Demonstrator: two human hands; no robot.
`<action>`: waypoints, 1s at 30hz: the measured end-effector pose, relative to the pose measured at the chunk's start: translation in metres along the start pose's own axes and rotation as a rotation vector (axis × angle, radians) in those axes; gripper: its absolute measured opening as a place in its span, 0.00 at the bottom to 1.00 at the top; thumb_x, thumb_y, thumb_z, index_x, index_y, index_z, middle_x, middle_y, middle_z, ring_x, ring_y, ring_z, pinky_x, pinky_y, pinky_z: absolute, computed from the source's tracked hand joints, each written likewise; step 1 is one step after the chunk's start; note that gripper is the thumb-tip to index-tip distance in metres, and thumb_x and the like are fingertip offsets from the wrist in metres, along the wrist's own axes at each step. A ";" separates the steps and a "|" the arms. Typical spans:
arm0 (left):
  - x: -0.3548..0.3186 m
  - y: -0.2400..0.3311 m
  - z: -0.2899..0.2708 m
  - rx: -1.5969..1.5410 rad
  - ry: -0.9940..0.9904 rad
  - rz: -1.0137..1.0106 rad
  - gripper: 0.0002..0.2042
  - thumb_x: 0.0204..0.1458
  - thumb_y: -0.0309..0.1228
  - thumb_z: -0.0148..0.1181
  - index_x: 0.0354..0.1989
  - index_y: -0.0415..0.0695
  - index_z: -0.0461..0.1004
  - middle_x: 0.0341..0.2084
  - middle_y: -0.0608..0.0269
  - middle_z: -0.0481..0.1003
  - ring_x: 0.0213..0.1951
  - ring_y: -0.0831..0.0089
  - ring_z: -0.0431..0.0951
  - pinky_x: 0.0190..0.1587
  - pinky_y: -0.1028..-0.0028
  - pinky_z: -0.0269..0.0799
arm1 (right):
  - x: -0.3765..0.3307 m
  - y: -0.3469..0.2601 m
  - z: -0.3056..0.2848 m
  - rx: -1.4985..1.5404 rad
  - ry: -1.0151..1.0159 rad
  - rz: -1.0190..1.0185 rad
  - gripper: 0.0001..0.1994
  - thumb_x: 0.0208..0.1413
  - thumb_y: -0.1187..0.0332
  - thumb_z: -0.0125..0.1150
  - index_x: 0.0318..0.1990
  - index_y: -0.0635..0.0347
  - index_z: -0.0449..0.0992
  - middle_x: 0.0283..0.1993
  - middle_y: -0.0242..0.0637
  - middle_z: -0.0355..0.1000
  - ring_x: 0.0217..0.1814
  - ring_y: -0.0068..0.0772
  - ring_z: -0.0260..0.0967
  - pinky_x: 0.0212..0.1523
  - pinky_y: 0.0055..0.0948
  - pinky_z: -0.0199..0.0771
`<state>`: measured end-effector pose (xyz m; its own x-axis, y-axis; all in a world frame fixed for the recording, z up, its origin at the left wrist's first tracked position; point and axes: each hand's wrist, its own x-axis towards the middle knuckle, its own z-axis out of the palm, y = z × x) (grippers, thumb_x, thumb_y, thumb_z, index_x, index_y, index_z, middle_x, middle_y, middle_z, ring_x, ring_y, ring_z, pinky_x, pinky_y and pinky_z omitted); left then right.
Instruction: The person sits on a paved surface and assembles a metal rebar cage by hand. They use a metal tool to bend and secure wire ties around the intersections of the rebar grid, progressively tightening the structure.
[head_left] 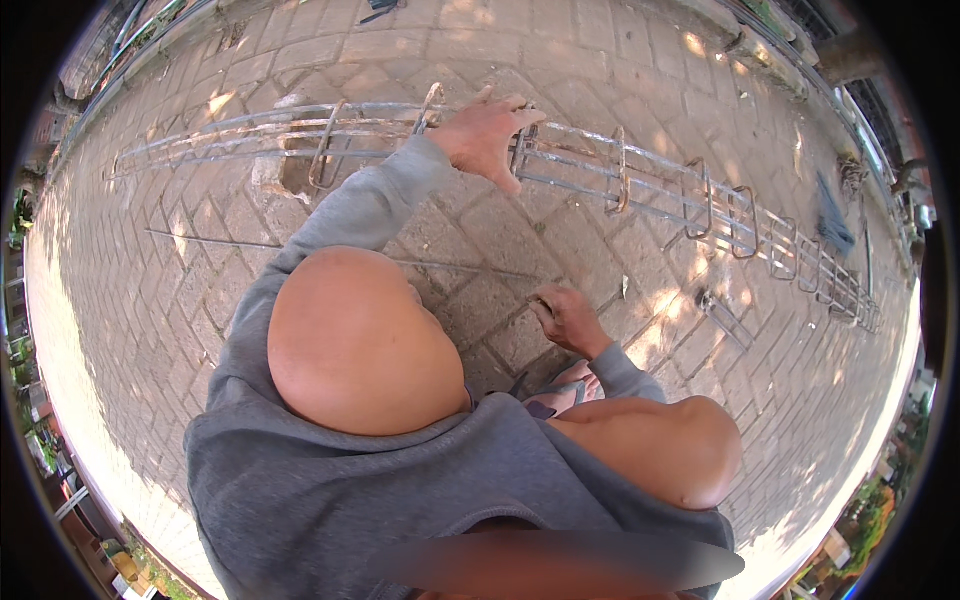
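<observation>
A long rebar cage (655, 200) of rusty bars and square stirrups lies across the paving in front of me. My left hand (478, 138) reaches over it, thumb and fingers wide apart, gripping a stirrup (518, 152) from its two sides. Lower and to the right, my right hand (572, 318) hangs just above the ground, near my foot. Its fingers are curled into a pinch, and whatever may be in them cannot be made out. A thin steel rod (450, 266) lies on the ground between me and the cage, its right end close to my right hand.
A concrete block (272, 172) sits under the cage's left part. Right of my right hand is a tool with two thin handles (722, 312), perhaps pincers. Dark blue cloth (833, 218) lies beyond the cage at right. Herringbone pavers (430, 205) cover the ground; a curb (770, 60) runs along the far side.
</observation>
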<state>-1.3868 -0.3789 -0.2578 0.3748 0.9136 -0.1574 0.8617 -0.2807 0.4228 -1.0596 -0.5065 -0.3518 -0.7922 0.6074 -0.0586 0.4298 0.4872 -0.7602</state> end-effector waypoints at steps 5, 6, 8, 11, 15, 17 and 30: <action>0.002 0.007 0.004 0.040 0.027 -0.044 0.58 0.31 0.51 0.78 0.76 0.45 0.57 0.71 0.37 0.59 0.72 0.42 0.60 0.78 0.49 0.47 | 0.001 0.003 -0.001 -0.002 -0.022 0.019 0.07 0.61 0.66 0.62 0.41 0.59 0.78 0.36 0.50 0.77 0.40 0.60 0.76 0.42 0.52 0.75; 0.002 0.009 0.006 0.071 0.062 -0.010 0.58 0.32 0.51 0.78 0.76 0.45 0.56 0.71 0.38 0.59 0.72 0.43 0.60 0.77 0.49 0.48 | 0.004 0.003 -0.001 -0.031 -0.046 0.037 0.07 0.61 0.66 0.62 0.41 0.59 0.78 0.36 0.49 0.77 0.41 0.60 0.76 0.41 0.52 0.75; -0.004 0.006 0.009 0.179 0.127 0.001 0.58 0.33 0.50 0.78 0.77 0.44 0.55 0.71 0.39 0.60 0.71 0.44 0.61 0.76 0.49 0.49 | 0.010 0.000 -0.002 -0.050 -0.058 -0.001 0.07 0.61 0.66 0.62 0.41 0.59 0.78 0.36 0.49 0.77 0.41 0.60 0.76 0.41 0.51 0.75; -0.034 -0.017 -0.006 -0.006 0.435 0.050 0.48 0.39 0.47 0.76 0.72 0.43 0.64 0.68 0.43 0.65 0.65 0.50 0.71 0.69 0.52 0.64 | 0.012 -0.004 -0.005 -0.057 -0.034 -0.060 0.06 0.61 0.67 0.62 0.41 0.59 0.78 0.37 0.49 0.77 0.40 0.59 0.76 0.40 0.51 0.74; -0.115 -0.090 -0.065 -0.118 0.639 -0.609 0.25 0.46 0.48 0.73 0.49 0.46 0.83 0.40 0.48 0.83 0.43 0.56 0.83 0.49 0.58 0.77 | 0.008 -0.003 -0.010 -0.026 -0.039 -0.028 0.05 0.60 0.69 0.62 0.41 0.59 0.78 0.39 0.48 0.77 0.40 0.58 0.76 0.40 0.52 0.74; -0.163 -0.118 -0.088 -0.035 0.448 -0.813 0.16 0.47 0.45 0.73 0.35 0.43 0.87 0.28 0.50 0.84 0.32 0.59 0.84 0.39 0.60 0.78 | 0.005 0.000 -0.010 -0.033 -0.033 -0.026 0.05 0.60 0.69 0.62 0.41 0.59 0.78 0.38 0.48 0.77 0.40 0.58 0.76 0.40 0.51 0.74; -0.176 -0.156 -0.054 0.064 0.528 -0.815 0.14 0.44 0.35 0.72 0.33 0.36 0.84 0.28 0.42 0.81 0.32 0.49 0.83 0.38 0.58 0.77 | 0.017 -0.013 0.001 -0.121 -0.145 -0.036 0.07 0.61 0.67 0.62 0.42 0.58 0.79 0.37 0.50 0.78 0.39 0.60 0.76 0.38 0.52 0.75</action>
<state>-1.6060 -0.4798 -0.2477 -0.5334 0.8446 0.0467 0.8117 0.4955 0.3092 -1.0794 -0.5027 -0.3436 -0.8586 0.4955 -0.1318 0.4417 0.5842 -0.6809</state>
